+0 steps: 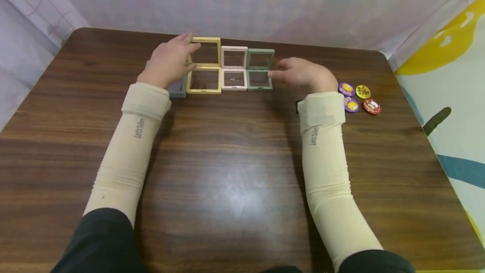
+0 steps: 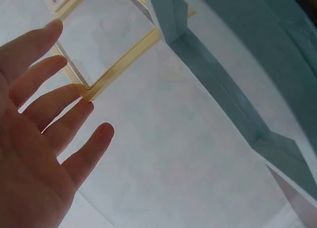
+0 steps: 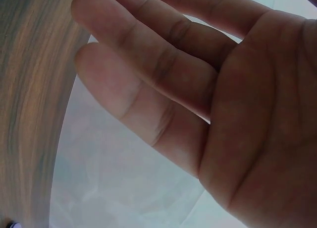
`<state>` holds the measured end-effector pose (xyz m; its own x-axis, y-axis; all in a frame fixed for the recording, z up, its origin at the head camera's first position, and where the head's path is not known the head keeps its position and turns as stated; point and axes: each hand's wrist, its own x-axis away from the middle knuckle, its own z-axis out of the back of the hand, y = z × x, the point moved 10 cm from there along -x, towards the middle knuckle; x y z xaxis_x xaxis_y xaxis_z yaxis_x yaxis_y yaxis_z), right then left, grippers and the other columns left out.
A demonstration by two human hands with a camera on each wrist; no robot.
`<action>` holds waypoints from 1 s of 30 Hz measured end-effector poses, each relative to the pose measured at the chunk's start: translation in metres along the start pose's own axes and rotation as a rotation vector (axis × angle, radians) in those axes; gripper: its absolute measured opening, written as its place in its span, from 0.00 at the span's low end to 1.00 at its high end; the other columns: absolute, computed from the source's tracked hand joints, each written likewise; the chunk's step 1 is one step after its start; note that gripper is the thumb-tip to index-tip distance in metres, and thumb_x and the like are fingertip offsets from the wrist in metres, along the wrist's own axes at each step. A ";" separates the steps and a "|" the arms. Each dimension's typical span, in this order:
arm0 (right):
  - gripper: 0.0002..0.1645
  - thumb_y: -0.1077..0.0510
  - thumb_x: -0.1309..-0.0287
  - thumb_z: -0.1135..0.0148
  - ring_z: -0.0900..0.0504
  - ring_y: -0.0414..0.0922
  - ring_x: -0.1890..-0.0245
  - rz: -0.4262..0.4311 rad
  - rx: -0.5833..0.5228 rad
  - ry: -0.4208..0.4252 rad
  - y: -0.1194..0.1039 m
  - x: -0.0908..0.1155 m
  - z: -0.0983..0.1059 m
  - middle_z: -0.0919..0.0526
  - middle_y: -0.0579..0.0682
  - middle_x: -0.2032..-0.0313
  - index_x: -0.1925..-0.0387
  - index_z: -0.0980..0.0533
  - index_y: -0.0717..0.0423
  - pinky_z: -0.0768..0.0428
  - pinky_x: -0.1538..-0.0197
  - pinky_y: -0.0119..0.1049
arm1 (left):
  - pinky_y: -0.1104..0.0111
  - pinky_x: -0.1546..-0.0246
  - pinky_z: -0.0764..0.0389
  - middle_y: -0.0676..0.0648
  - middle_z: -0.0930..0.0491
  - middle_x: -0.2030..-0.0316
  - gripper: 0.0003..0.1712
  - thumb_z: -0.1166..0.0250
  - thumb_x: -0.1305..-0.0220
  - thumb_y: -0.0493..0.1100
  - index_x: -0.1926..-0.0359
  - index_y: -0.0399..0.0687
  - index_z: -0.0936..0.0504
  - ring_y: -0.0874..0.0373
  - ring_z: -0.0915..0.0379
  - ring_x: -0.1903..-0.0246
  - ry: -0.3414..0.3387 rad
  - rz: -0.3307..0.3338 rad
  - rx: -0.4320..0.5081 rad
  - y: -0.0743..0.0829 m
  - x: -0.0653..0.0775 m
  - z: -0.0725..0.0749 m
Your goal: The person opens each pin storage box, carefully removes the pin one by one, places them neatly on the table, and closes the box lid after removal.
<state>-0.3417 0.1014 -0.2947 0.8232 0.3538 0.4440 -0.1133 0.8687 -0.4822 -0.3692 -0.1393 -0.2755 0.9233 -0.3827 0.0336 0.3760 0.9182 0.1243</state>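
My left hand, fingers spread and fairly straight, is at the left side of a yellow hinged frame. In the left wrist view, its fingertips overlap a corner of that yellow frame. A grey-blue frame is partly hidden behind this hand; it looms large in the left wrist view. Right of the yellow frame stand a pink hinged frame and a green one, both opened out with clear panes. My right hand has its fingertips right by the green frame's right edge. Its palm holds nothing.
Several round badges lie right of my right forearm: purple ones, a yellow one and a red one. A small dark thing pokes out beside the right cuff. A pale cloth hangs behind the wooden table.
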 end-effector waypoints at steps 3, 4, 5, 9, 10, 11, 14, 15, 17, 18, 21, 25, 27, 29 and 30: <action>0.40 0.40 0.31 0.57 0.30 0.58 0.38 0.014 0.006 -0.003 -0.002 -0.001 -0.001 0.30 0.64 0.38 0.30 0.48 0.63 0.35 0.33 0.56 | 0.42 0.31 0.46 0.32 0.54 0.27 0.33 0.42 0.33 0.43 0.31 0.41 0.40 0.38 0.58 0.28 -0.002 -0.002 -0.022 0.002 0.002 0.001; 0.40 0.41 0.31 0.57 0.30 0.58 0.38 0.021 0.008 -0.004 -0.003 -0.001 -0.001 0.30 0.65 0.39 0.30 0.48 0.63 0.35 0.33 0.56 | 0.42 0.31 0.46 0.32 0.54 0.27 0.32 0.42 0.33 0.43 0.31 0.40 0.40 0.37 0.58 0.28 -0.009 0.002 -0.024 0.002 0.002 0.000; 0.40 0.41 0.31 0.56 0.30 0.58 0.39 0.023 0.007 -0.004 -0.003 -0.002 -0.001 0.30 0.65 0.39 0.30 0.48 0.63 0.35 0.33 0.56 | 0.42 0.31 0.46 0.31 0.54 0.28 0.32 0.41 0.33 0.43 0.31 0.40 0.39 0.37 0.57 0.28 -0.016 0.007 -0.024 0.002 0.003 0.000; 0.41 0.40 0.32 0.56 0.30 0.58 0.38 0.013 0.011 -0.001 -0.003 -0.002 -0.002 0.30 0.64 0.38 0.29 0.49 0.63 0.35 0.33 0.56 | 0.41 0.32 0.45 0.32 0.54 0.27 0.32 0.41 0.33 0.44 0.31 0.41 0.39 0.37 0.56 0.28 -0.032 0.029 -0.004 0.003 0.005 0.001; 0.41 0.40 0.32 0.56 0.31 0.58 0.38 0.011 0.014 0.000 -0.003 -0.002 -0.002 0.31 0.64 0.37 0.29 0.49 0.63 0.35 0.33 0.56 | 0.41 0.32 0.45 0.32 0.54 0.27 0.32 0.41 0.33 0.44 0.31 0.42 0.39 0.37 0.56 0.28 -0.032 0.031 0.002 0.003 0.006 0.001; 0.41 0.40 0.31 0.56 0.31 0.58 0.37 0.009 0.014 -0.001 -0.002 -0.003 -0.002 0.31 0.63 0.37 0.29 0.49 0.62 0.35 0.33 0.56 | 0.41 0.32 0.45 0.32 0.54 0.27 0.32 0.42 0.33 0.44 0.31 0.42 0.39 0.37 0.55 0.28 -0.033 0.033 0.005 0.003 0.006 0.001; 0.41 0.40 0.31 0.56 0.32 0.57 0.37 0.008 0.015 -0.001 -0.001 -0.003 -0.002 0.31 0.63 0.37 0.29 0.49 0.63 0.35 0.33 0.56 | 0.41 0.34 0.41 0.33 0.51 0.28 0.31 0.42 0.33 0.44 0.32 0.42 0.37 0.37 0.52 0.29 -0.021 0.027 0.013 0.005 0.008 0.003; 0.41 0.40 0.32 0.56 0.32 0.58 0.36 0.008 0.016 -0.001 -0.001 -0.003 -0.002 0.31 0.63 0.37 0.29 0.49 0.63 0.35 0.33 0.56 | 0.41 0.35 0.39 0.33 0.49 0.28 0.30 0.42 0.33 0.44 0.33 0.42 0.36 0.37 0.50 0.30 -0.010 0.021 0.012 0.006 0.009 0.004; 0.41 0.40 0.32 0.56 0.33 0.57 0.35 0.003 0.014 -0.001 0.000 -0.003 -0.002 0.31 0.63 0.37 0.29 0.49 0.62 0.36 0.32 0.56 | 0.42 0.42 0.30 0.33 0.41 0.31 0.27 0.41 0.33 0.43 0.35 0.41 0.32 0.37 0.42 0.33 0.029 0.003 0.009 0.007 0.010 0.008; 0.42 0.40 0.32 0.56 0.33 0.57 0.35 -0.001 0.007 -0.002 0.000 -0.003 -0.002 0.31 0.63 0.37 0.29 0.50 0.62 0.37 0.32 0.56 | 0.43 0.46 0.27 0.33 0.36 0.33 0.26 0.41 0.33 0.42 0.36 0.41 0.31 0.37 0.37 0.36 0.053 -0.005 0.005 0.008 0.010 0.011; 0.42 0.40 0.32 0.56 0.32 0.57 0.36 -0.002 -0.003 -0.002 -0.001 -0.002 -0.002 0.30 0.63 0.37 0.29 0.50 0.62 0.36 0.32 0.56 | 0.47 0.60 0.22 0.34 0.25 0.42 0.24 0.41 0.34 0.40 0.38 0.41 0.29 0.38 0.27 0.47 0.128 -0.030 -0.012 0.011 0.011 0.018; 0.38 0.42 0.31 0.56 0.29 0.58 0.39 0.025 -0.027 -0.002 -0.003 -0.003 -0.003 0.29 0.64 0.40 0.30 0.46 0.63 0.33 0.35 0.56 | 0.48 0.66 0.22 0.33 0.21 0.49 0.23 0.41 0.34 0.39 0.38 0.40 0.28 0.37 0.24 0.55 0.173 -0.036 -0.045 0.011 0.011 0.022; 0.37 0.43 0.31 0.56 0.28 0.58 0.40 0.040 -0.038 -0.003 -0.004 -0.003 -0.003 0.29 0.64 0.40 0.31 0.45 0.63 0.32 0.36 0.55 | 0.48 0.65 0.21 0.33 0.20 0.50 0.21 0.41 0.34 0.40 0.41 0.40 0.26 0.38 0.24 0.55 0.159 -0.037 -0.059 0.012 0.011 0.019; 0.37 0.43 0.31 0.56 0.28 0.59 0.41 0.047 -0.050 -0.005 -0.004 -0.004 -0.004 0.29 0.64 0.40 0.32 0.44 0.63 0.30 0.37 0.55 | 0.47 0.61 0.20 0.34 0.19 0.51 0.18 0.41 0.34 0.40 0.45 0.39 0.22 0.39 0.22 0.56 0.123 -0.044 -0.065 0.012 0.010 0.014; 0.37 0.43 0.31 0.56 0.28 0.58 0.41 0.046 -0.056 -0.006 -0.004 -0.003 -0.004 0.29 0.64 0.39 0.31 0.45 0.63 0.30 0.37 0.54 | 0.47 0.60 0.20 0.34 0.19 0.51 0.16 0.41 0.33 0.40 0.47 0.39 0.21 0.40 0.22 0.56 0.098 -0.050 -0.064 0.012 0.010 0.011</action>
<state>-0.3415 0.0950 -0.2973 0.8142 0.3956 0.4250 -0.1197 0.8307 -0.5437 -0.3567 -0.1327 -0.2630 0.9055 -0.4189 -0.0682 0.4228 0.9043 0.0594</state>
